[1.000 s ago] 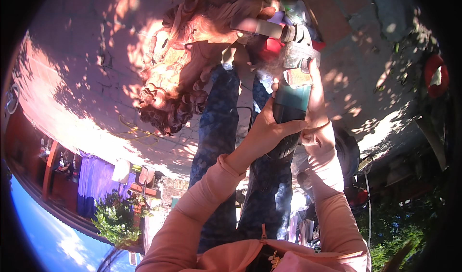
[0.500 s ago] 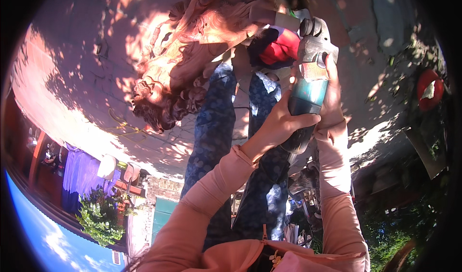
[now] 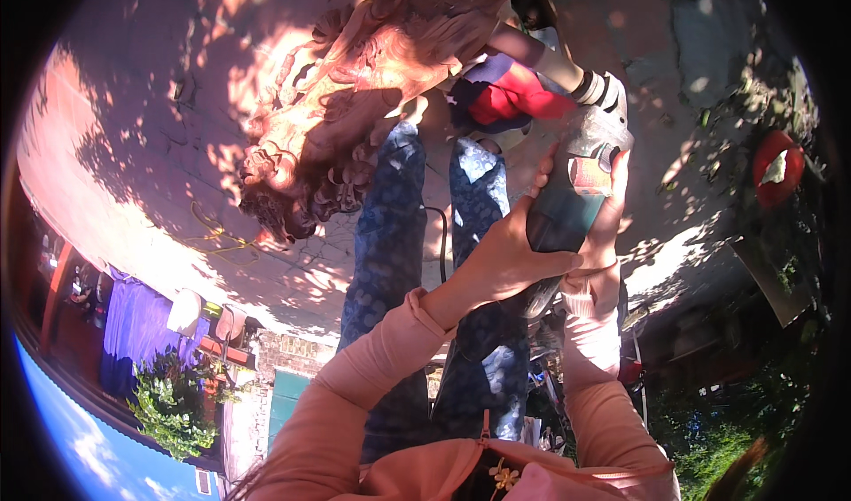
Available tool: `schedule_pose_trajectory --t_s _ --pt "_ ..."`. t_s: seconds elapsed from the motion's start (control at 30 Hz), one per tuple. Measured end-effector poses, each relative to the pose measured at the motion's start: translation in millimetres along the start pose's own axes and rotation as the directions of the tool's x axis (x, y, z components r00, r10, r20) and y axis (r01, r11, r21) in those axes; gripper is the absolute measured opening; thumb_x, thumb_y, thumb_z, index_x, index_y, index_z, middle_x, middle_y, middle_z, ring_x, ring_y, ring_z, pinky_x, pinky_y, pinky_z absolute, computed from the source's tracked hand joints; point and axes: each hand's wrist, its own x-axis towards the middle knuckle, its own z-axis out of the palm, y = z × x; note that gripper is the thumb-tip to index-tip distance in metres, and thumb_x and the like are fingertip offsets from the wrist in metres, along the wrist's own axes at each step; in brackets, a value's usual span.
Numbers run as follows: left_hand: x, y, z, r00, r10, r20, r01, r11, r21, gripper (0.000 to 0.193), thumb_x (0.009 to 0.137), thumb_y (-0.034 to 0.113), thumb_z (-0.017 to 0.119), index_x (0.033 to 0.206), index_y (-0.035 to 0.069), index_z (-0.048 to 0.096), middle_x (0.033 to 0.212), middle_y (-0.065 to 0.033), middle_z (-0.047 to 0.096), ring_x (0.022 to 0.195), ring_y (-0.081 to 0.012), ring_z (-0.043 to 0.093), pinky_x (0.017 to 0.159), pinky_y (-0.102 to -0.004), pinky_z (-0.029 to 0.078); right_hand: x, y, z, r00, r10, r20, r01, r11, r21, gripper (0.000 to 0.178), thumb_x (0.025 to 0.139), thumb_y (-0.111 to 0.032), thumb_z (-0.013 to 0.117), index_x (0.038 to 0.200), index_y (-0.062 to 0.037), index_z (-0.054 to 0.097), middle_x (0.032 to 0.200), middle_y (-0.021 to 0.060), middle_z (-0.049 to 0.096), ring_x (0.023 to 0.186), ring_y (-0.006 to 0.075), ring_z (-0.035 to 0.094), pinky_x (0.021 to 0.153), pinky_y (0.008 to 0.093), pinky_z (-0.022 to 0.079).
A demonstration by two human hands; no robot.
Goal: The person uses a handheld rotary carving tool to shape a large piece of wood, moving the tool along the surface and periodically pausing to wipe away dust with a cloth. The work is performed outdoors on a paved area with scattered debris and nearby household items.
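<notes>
Both my hands hold a teal and black angle grinder (image 3: 565, 213) with a grey metal head. My left hand (image 3: 496, 257) wraps the near part of its body from the left. My right hand (image 3: 607, 222) grips it from the right, fingers partly hidden behind the body. A cylindrical attachment (image 3: 554, 66) sticks out from the grinder's head toward the upper left. Its far end is beside a large carved reddish-brown wooden sculpture (image 3: 355, 89); whether they touch, I cannot tell. Red and dark blue cloth (image 3: 510, 102) lies below the attachment.
My legs in blue patterned trousers (image 3: 386, 235) are between the sculpture and me. A black cord (image 3: 441, 235) hangs between them. A thin yellow cord (image 3: 217, 235) lies on the paved ground (image 3: 133, 120). At the right is a red round object (image 3: 780, 168) with something pale in it.
The grinder and both hands have come nearer to me. The cylindrical attachment now slopes more steeply, and more of the red cloth shows. My grip looks the same.
</notes>
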Motion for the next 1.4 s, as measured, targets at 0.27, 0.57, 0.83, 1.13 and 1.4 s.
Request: schedule_pose_trajectory --t_s 0.27,0.57,0.83,1.13,1.4 --pt "-65.3 102.0 -42.4 0.983 -0.157 -0.100 0.170 0.543 0.822 0.090 0.058 0.035 0.086 0.124 -0.005 0.040 0.101 -0.0249 0.063 0.094 -0.0383 0.064 0.082 -0.0418 0.050 -22.6 89.8 36.3 0.982 -0.145 -0.119 0.173 0.948 0.267 0.073 0.089 -0.068 0.040 0.114 -0.0018 0.056 0.094 0.0139 0.064 0.081 0.0241 0.065 0.072 0.0352 0.056" --pt "-52.4 171.7 -125.1 0.991 -0.124 0.056 -0.034 0.179 0.983 0.078 0.054 0.020 0.080 0.123 0.004 0.049 0.091 -0.0213 0.065 0.085 -0.0367 0.066 0.076 -0.0417 0.051 27.9 164.3 88.6 0.910 -0.396 -0.120 0.414 0.865 0.284 0.070 0.087 -0.066 0.049 0.120 -0.0047 0.055 0.108 0.0129 0.061 0.101 0.0249 0.060 0.094 0.0387 0.047" --pt "-49.1 189.9 -181.7 0.962 -0.256 0.095 -0.012 0.308 0.951 0.083 0.049 0.021 0.083 0.124 0.004 0.050 0.090 -0.0188 0.066 0.081 -0.0329 0.066 0.077 -0.0388 0.051 41.1 188.3 115.8 0.930 -0.368 -0.028 0.367 0.917 0.158 0.066 0.087 -0.063 0.054 0.123 -0.0069 0.055 0.114 0.0075 0.061 0.107 0.0208 0.059 0.099 0.0376 0.044" --pt "-47.0 181.5 -204.9 0.948 -0.264 0.179 -0.116 0.237 0.965 0.076 0.051 0.017 0.080 0.121 0.005 0.051 0.089 -0.0178 0.066 0.082 -0.0343 0.066 0.075 -0.0397 0.051 47.3 221.8 105.7 0.923 -0.358 -0.141 0.384 0.885 0.262 0.064 0.091 -0.059 0.051 0.131 -0.0094 0.050 0.122 0.0058 0.059 0.114 0.0205 0.056 0.102 0.0375 0.043" --pt "-50.5 178.2 -208.3 0.943 -0.271 0.191 -0.142 0.189 0.972 0.072 0.052 0.018 0.080 0.118 0.009 0.052 0.089 -0.0174 0.067 0.082 -0.0347 0.067 0.073 -0.0401 0.052 48.3 239.2 102.3 0.914 -0.391 -0.109 0.404 0.844 0.353 0.064 0.092 -0.060 0.048 0.133 -0.0106 0.049 0.126 0.0080 0.056 0.120 0.0232 0.051 0.107 0.0396 0.037"
